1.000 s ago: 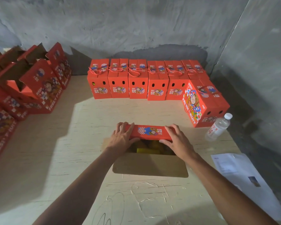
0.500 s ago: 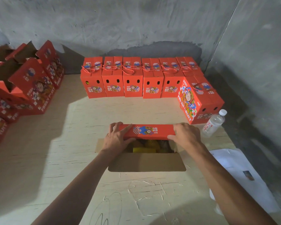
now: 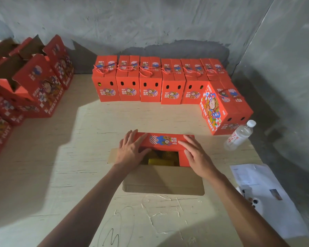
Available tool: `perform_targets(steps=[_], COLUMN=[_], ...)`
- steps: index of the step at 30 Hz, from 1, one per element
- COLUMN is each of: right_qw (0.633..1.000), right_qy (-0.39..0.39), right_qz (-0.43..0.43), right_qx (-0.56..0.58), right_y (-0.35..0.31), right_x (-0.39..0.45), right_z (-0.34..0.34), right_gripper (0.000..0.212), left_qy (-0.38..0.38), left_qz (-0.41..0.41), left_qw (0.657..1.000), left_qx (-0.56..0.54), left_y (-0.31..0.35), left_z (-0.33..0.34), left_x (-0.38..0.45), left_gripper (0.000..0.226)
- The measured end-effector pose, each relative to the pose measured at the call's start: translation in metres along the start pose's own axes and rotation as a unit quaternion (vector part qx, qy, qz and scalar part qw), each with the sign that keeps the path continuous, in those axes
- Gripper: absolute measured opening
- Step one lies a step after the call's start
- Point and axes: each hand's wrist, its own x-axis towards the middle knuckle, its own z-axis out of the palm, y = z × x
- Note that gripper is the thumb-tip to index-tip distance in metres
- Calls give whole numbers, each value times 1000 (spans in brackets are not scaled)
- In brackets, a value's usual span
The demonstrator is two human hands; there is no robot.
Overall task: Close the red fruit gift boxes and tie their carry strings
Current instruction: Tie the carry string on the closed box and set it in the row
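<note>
An open red fruit gift box [image 3: 165, 142] stands on the table in front of me, its far red flap folded partly over the top. Yellow fruit [image 3: 161, 157] shows through the gap. The near brown flap [image 3: 163, 180] lies open toward me, and a small brown side flap [image 3: 112, 155] sticks out at the left. My left hand [image 3: 130, 150] rests flat on the left end of the red flap with straight fingers. My right hand [image 3: 196, 154] presses flat on the right end and the folded-in right side flap.
Several closed red boxes [image 3: 151, 82] with tied red strings line the back wall, and one more closed box [image 3: 225, 107] stands at the right. Open red boxes [image 3: 30, 82] crowd the left. A water bottle [image 3: 239, 136] and a white paper sheet [image 3: 262, 193] lie at the right on the wooden table [image 3: 61, 157].
The right side flap has been folded inward under my right hand. Both hands stay on the far red flap, pressing it lower over the fruit.
</note>
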Motion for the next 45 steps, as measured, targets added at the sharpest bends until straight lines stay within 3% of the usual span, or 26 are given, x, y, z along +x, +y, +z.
perform_targets(steps=[4,9,11,13,17,19,26,31,37,40,45], right_qw=[1000,1000,1000,1000,999,998,997,995,991,988,988], right_qy=[-2,2,5,2,12,11,4,-6,19,37,5], right_qz=[-8,-15,-15,-15,-7,-2,12,21,34,45,44], right_qx=[-9,7,12,19,50,61,72,99,126,141,150], right_y=[2,2,4,5,5,5,5,3,-1,1,6], right_x=[2,1,1,2,3,2,2,2,0,-9,-29], right_z=[0,3,4,5,6,6,6,3,2,-1,-11], right_gripper=[46,45,44,43,42,41,42,42,36,27,17], left_qy=[62,34,10,9,111,124,46,34,92,87,72], left_qz=[-88,-226,-272,-295,-198,-128,-8,64,108,121,141], left_qw=[992,971,962,949,943,956,992,995,975,966,961], left_qx=[71,73,22,-111,-243,-232,-117,-65,-173,-211,-226], left_y=[1,-17,-27,-37,-28,-12,5,-11,-26,-35,-45], left_z=[2,-12,-27,-38,-50,-47,-17,-9,-4,-7,-15], left_x=[-7,-31,-38,-41,-50,-50,-57,-58,-55,-54,-55], left_gripper=[98,100,96,86,40,25,60,49,38,42,52])
